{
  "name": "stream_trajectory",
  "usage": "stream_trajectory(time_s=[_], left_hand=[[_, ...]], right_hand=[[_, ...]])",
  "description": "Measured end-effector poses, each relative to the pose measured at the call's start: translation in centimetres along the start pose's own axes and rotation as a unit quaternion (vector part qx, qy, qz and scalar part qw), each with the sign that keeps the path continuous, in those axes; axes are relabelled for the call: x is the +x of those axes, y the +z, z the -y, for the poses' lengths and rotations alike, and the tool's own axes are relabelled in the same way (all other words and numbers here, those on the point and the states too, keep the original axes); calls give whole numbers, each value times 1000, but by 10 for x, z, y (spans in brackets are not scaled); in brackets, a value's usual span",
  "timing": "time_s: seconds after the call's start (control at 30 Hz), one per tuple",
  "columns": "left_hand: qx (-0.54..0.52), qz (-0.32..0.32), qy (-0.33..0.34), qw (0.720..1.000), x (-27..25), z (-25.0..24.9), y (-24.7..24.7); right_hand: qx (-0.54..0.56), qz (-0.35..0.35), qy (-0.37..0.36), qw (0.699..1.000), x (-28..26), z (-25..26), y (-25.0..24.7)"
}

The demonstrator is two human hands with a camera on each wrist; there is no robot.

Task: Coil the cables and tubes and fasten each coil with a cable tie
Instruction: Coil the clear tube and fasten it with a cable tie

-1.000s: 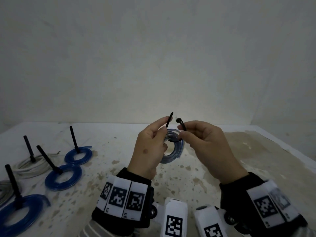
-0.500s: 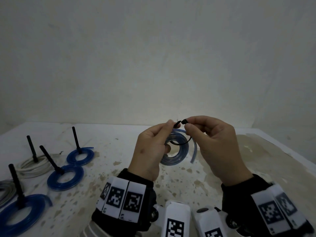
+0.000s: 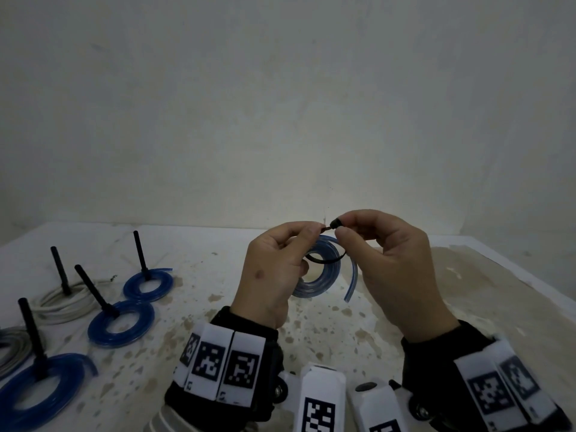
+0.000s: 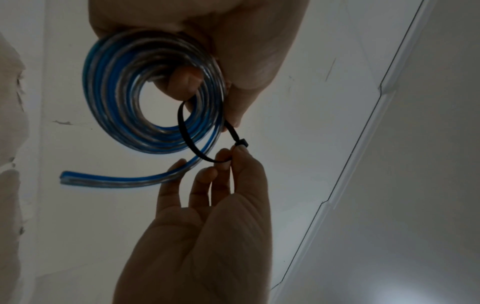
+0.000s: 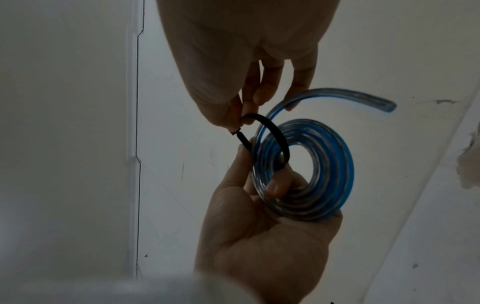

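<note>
A translucent blue tube coil (image 3: 324, 277) hangs in the air over the table, gripped by my left hand (image 3: 311, 236), one finger hooked through its hole. A black cable tie (image 3: 324, 260) loops round the coil's band. My left thumb and forefinger pinch the tie's tail, and my right hand (image 3: 338, 228) pinches its head (image 3: 335, 222). The two ends meet between the hands. In the left wrist view the tie (image 4: 185, 135) forms a loose loop over the coil (image 4: 111, 98), with the head (image 4: 241, 143) at the fingertips. The tube's free end (image 3: 350, 285) sticks out downward.
On the stained white table (image 3: 467, 291) at the left lie tied coils with upright black tie tails: three blue ones (image 3: 148, 283) (image 3: 121, 322) (image 3: 37, 388), a white cable (image 3: 67, 304) and a grey one (image 3: 12, 347). A bare wall stands behind.
The tie's two ends, apart a second ago, have come together into a loop round the coil. The tube's outer end has sprung loose to the right. Both hands rose slightly.
</note>
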State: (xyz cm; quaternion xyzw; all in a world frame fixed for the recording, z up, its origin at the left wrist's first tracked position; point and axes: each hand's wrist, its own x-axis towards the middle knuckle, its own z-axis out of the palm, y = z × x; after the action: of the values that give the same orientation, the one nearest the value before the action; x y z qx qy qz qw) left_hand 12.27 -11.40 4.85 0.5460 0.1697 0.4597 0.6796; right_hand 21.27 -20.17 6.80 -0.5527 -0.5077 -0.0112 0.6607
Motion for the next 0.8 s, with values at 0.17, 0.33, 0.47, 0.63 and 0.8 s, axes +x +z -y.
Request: stream_trajectory(time_s=[0.17, 0.33, 0.47, 0.63, 0.8], left_hand=[[-19, -14, -1, 1000, 2, -1, 0], [-7, -9, 6, 1000, 2, -2, -2], [66, 14, 51, 996, 0, -2, -4], [109, 21, 85, 990, 1, -1, -8], [136, 42, 98, 985, 4, -4, -13]], right_hand=[[-18, 19, 10, 1000, 4, -1, -2], [-31, 21, 17, 999, 5, -6, -2], [-63, 43, 21, 997, 5, -8, -5], [-60, 84, 51, 993, 9, -7, -4], [-58, 118, 33, 991, 11, -7, -3]])
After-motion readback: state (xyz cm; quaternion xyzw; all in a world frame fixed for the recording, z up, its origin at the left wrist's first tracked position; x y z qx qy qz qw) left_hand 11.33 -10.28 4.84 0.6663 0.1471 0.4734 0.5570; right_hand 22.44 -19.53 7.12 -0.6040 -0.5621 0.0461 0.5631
